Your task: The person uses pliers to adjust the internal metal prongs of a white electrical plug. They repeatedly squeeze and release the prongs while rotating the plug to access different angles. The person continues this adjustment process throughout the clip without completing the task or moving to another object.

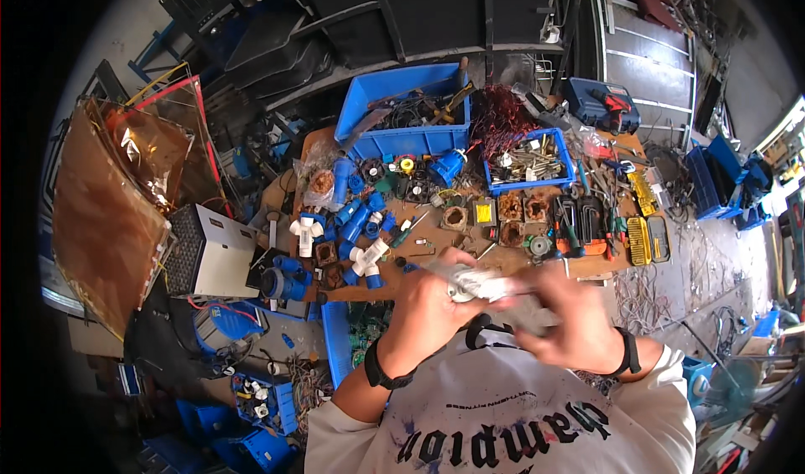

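Left hand (423, 308) curled in a grip, right hand (572, 316) blurred, close beside it

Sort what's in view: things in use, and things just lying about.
In use:
blurred whitish piece, held in the left hand
right hand, blurred, close by

Apparently lying about:
large blue bin
small blue tray
red drill-like tool
white pipe fittings

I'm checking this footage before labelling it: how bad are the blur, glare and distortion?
Head view, blur: the right hand and the pale item in the left hand are smeared, while the large blue bin looks fairly crisp; head view, glare: the far-right edge washes out and the brown sheeting glints; head view, distortion: straight edges bow and the corners go black.
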A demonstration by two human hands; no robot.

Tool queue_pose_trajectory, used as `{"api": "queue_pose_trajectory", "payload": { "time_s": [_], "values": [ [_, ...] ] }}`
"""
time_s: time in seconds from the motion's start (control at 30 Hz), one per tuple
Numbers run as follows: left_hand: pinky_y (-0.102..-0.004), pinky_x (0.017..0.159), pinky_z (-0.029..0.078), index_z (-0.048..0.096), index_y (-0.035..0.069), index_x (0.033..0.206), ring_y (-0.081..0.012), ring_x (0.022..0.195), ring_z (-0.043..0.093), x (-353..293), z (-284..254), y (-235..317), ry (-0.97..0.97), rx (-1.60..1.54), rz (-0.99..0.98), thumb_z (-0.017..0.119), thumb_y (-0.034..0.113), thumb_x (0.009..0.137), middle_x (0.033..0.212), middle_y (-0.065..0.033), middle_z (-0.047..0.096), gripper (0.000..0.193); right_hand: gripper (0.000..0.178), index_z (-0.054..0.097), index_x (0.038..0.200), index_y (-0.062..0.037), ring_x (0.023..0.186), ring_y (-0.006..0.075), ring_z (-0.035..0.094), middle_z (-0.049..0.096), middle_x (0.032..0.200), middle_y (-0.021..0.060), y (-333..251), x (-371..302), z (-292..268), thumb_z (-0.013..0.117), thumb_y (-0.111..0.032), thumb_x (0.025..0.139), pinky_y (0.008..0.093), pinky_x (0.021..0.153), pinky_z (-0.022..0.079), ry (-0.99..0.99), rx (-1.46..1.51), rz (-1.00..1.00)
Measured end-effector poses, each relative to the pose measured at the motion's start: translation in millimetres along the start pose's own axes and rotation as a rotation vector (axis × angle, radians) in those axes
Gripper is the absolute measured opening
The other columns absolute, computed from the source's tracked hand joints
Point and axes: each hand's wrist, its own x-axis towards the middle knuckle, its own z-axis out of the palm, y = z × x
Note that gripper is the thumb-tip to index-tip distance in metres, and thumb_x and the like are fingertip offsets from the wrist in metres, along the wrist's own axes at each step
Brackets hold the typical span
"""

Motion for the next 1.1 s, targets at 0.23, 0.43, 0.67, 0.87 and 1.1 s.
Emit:
{"api": "queue_pose_trajectory", "payload": {
  "time_s": [0.23, 0.43, 0.67, 0.87, 1.1],
  "values": [
    [-0.0332, 0.059, 0.051, 0.057, 0.003, 0.092, -0.0264, 0.064, 0.067, -2, -2, 0, 0.028, 0.046, -0.027, 0.077, 0.009, 0.072, 0.070, -0.0141, 0.064, 0.029, 0.047, 0.052, 0.112, 0.0000, 0.064, 0.0140, 0.063, 0.059, 0.088, 0.0084, -2, -2, -4, 0.073, -0.007, 0.070, 0.0277, 0.050, 0.049, 0.303, 0.191, -0.064],
    [-0.0327, 0.059, 0.050, 0.057, 0.003, 0.093, -0.0259, 0.063, 0.066, -1, -2, -7, 0.014, 0.014, -0.021, 0.073, 0.006, 0.074, 0.070, -0.0136, 0.064, 0.025, 0.044, 0.053, 0.111, 0.0002, 0.063, 0.0138, 0.061, 0.058, 0.085, 0.0084, 0, 6, 3, 0.069, -0.006, 0.070, 0.0301, 0.052, 0.048, 0.191, 0.171, -0.052],
    [-0.0303, 0.062, 0.052, 0.062, 0.004, 0.094, -0.0191, 0.072, 0.070, -6, 1, -10, -0.037, -0.050, -0.090, 0.078, 0.005, 0.070, 0.079, -0.0107, 0.070, 0.029, 0.052, 0.053, 0.115, -0.0033, 0.064, 0.0204, 0.061, 0.059, 0.091, 0.0105, -3, 3, 8, 0.073, -0.008, 0.068, 0.0315, 0.055, 0.051, -0.003, 0.129, 0.069],
    [-0.0314, 0.061, 0.051, 0.057, 0.002, 0.094, -0.0249, 0.066, 0.068, -1, -3, 2, -0.013, 0.007, -0.058, 0.071, 0.004, 0.074, 0.073, -0.0122, 0.065, 0.025, 0.046, 0.053, 0.111, 0.0013, 0.062, 0.0177, 0.060, 0.058, 0.088, 0.0111, 10, -5, 11, 0.071, -0.007, 0.069, 0.0278, 0.051, 0.048, 0.377, 0.334, -0.156],
    [-0.0327, 0.064, 0.051, 0.057, 0.003, 0.096, -0.0251, 0.070, 0.068, 4, -4, 0, -0.031, 0.020, -0.094, 0.074, 0.005, 0.072, 0.075, -0.0131, 0.066, 0.029, 0.048, 0.049, 0.111, 0.0021, 0.072, 0.0232, 0.063, 0.056, 0.083, 0.0098, 13, -6, 5, 0.071, -0.006, 0.069, 0.0366, 0.056, 0.050, 0.393, 0.344, -0.085]
  ]
}}
